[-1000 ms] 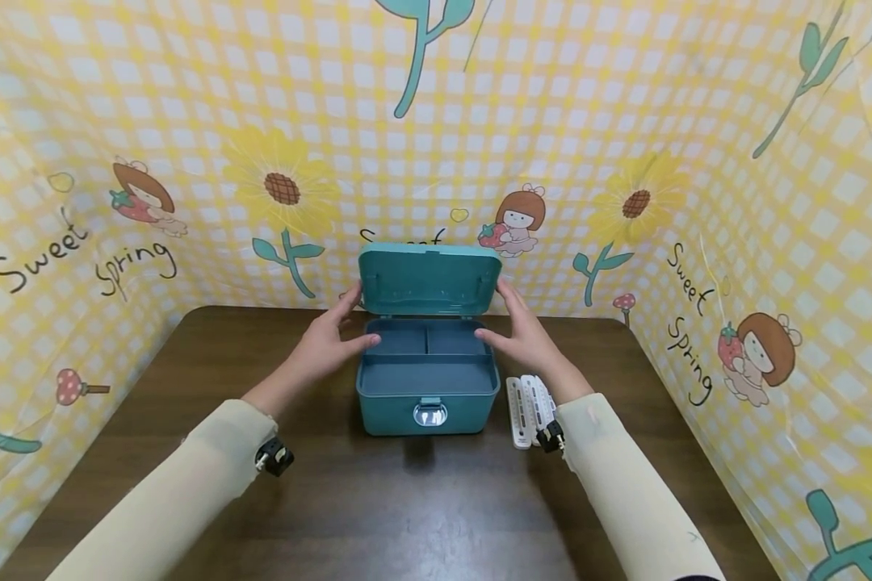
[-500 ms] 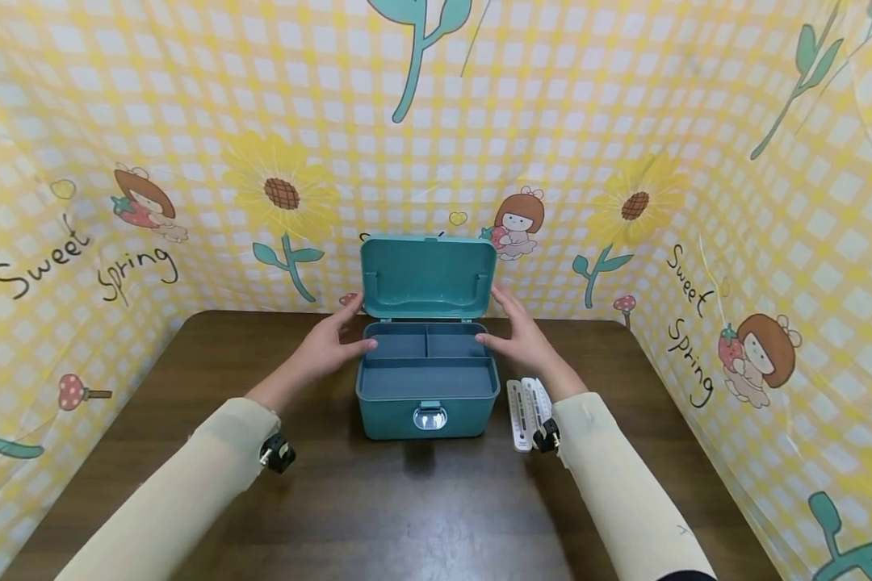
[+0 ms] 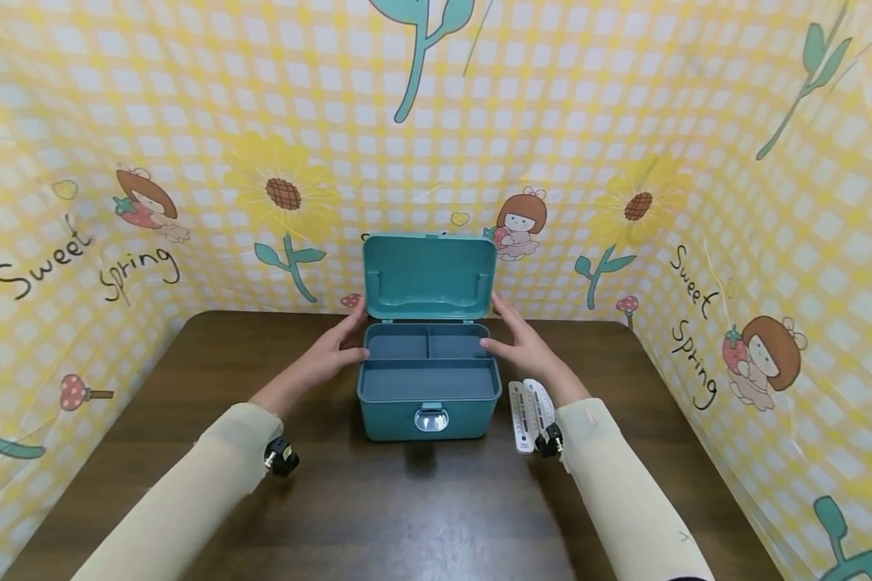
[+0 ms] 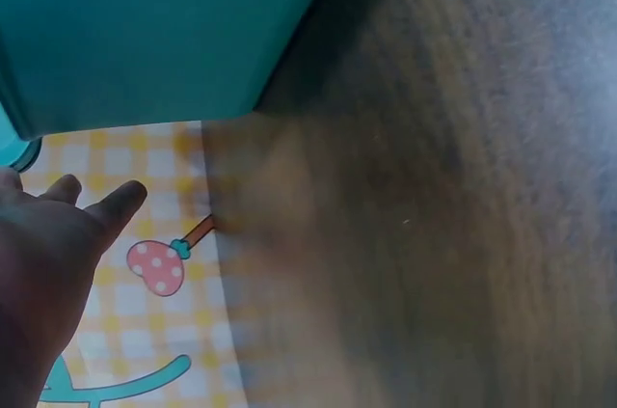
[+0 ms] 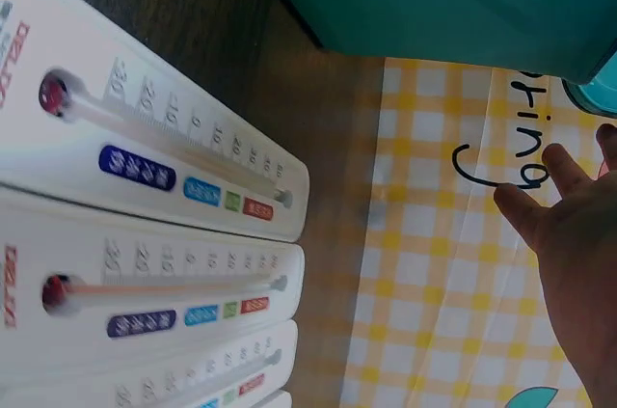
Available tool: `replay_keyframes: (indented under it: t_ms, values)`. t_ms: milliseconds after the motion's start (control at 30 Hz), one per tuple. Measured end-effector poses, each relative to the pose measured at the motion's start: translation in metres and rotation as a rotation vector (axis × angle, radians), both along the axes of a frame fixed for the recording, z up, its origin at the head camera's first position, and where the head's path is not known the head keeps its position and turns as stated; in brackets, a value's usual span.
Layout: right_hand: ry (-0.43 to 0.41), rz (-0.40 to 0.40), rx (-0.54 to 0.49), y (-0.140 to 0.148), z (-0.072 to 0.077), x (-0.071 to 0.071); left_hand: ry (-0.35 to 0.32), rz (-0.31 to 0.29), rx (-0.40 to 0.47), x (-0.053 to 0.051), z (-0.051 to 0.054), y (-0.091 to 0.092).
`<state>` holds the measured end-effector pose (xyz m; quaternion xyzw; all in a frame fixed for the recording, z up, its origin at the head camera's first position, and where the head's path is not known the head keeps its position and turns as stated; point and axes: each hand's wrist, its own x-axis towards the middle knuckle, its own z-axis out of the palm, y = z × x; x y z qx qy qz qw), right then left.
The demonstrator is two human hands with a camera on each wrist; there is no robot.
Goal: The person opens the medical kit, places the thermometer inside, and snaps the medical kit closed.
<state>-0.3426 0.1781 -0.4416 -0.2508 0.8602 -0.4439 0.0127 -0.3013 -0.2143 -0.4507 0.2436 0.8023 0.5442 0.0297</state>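
Note:
A teal box (image 3: 429,420) stands on the table with its lid (image 3: 430,276) raised, showing a grey-blue tray (image 3: 430,379) with three compartments. The left hand (image 3: 323,355) is at the box's left side, thumb by the rim and fingers near the lid's lower corner. On the other side the right hand (image 3: 529,345) mirrors it. Fingers of both hands are extended; whether they touch the box is hard to tell. In the wrist views, the left hand (image 4: 48,263) and right hand (image 5: 583,254) show spread fingers beside the teal wall.
Several white thermometers (image 5: 174,273) lie side by side on the brown table (image 3: 407,516), right of the box and partly under the right wrist. A yellow checked cloth (image 3: 421,161) with printed flowers and figures hangs behind and at both sides.
The lid has tilted further back, showing more of its inner face. Both thumbs have drawn slightly outward from over the tray to the box's side edges.

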Motion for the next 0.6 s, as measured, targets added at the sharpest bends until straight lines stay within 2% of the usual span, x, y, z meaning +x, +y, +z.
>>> replay_keyframes:
  t_ms: [100,267,367,600]
  values:
    - [-0.057,0.058,-0.086,0.001,-0.002,-0.001,-0.006,0.014,0.015,0.000,-0.004,0.003]
    - [-0.157,0.166,-0.233,0.004,-0.006,-0.002,-0.068,0.019,0.069,0.001,-0.009,0.006]
    - [-0.192,0.185,-0.254,0.005,-0.009,-0.003,-0.107,0.033,0.080,0.003,-0.011,0.007]
    - [-0.237,0.164,-0.243,0.005,-0.014,-0.001,-0.130,0.023,0.076,0.004,-0.014,0.003]
